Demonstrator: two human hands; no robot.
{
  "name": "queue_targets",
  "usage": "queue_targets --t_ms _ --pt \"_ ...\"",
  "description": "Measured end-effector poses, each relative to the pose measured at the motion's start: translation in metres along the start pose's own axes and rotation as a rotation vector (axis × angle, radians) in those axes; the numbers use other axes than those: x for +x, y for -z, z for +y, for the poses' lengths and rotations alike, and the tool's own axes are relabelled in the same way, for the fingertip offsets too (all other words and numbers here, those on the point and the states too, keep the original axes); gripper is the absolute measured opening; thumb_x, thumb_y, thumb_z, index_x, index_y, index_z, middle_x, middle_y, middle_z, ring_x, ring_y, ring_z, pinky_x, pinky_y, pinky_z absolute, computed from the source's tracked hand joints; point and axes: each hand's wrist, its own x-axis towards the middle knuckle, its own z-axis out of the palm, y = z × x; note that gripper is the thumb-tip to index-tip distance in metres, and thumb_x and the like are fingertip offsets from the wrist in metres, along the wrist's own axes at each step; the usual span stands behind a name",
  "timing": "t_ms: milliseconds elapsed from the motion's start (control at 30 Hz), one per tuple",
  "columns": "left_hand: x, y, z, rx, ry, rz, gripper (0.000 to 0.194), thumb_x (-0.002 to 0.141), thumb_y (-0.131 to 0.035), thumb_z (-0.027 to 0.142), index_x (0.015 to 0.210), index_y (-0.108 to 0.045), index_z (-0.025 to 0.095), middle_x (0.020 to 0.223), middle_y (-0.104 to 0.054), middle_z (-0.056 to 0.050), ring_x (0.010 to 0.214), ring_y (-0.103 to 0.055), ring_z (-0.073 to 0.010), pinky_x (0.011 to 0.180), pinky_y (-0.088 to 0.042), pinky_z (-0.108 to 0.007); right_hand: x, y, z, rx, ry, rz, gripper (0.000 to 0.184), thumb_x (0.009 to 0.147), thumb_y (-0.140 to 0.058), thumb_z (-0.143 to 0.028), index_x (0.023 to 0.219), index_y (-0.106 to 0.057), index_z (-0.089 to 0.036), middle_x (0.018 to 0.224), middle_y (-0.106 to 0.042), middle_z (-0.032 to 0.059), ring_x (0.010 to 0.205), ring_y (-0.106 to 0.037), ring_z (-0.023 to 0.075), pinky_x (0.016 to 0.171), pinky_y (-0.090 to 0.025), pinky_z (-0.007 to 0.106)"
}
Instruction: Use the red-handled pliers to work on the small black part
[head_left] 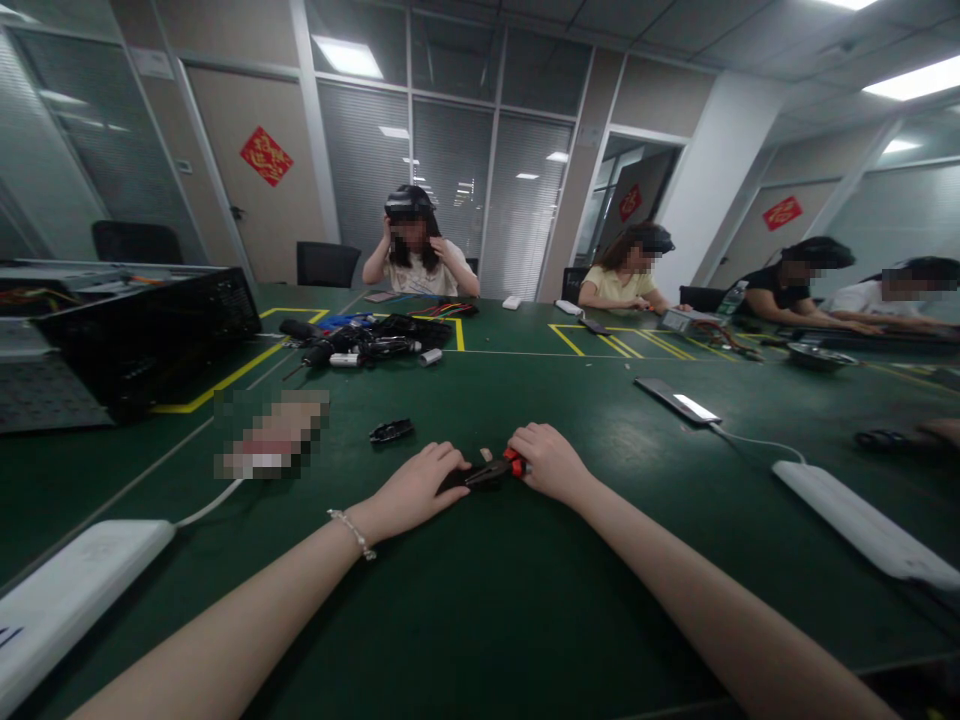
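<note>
Right hand (551, 462): closed around the red handles of the pliers (495, 468), low over the green table (480, 610).
Left hand (420, 482): thumb and fingertips together on a dark piece (451, 480), beside the tool's nose.
Dark piece: lay between the hands; whether the pliers were clamped on it could not be told.
Loose on the table: a black part (391, 431) and a pale scrap (486, 455), apparently already set aside.
Progress: handwork looked underway, unfinished; how much remained was unclear.
Cable pile (375, 340): farther off, touched by neither hand.
</note>
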Motion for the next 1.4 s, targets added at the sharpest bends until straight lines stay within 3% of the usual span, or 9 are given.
queue_targets --t_ms 1400 --pt "0.0000 0.0032 0.0044 0.019 0.006 -0.020 0.021 0.082 -0.049 0.032 0.100 -0.048 0.022 0.100 -0.048 -0.002 0.089 -0.047 -0.0184 0.075 -0.040 -0.030 0.0000 0.0037 -0.0011 -0.041 -0.003 -0.014 0.017 0.066 -0.051 -0.011 0.081 -0.055 -0.016 0.083 -0.056 0.0052 0.076 -0.045 0.0163 0.069 -0.032 0.027"
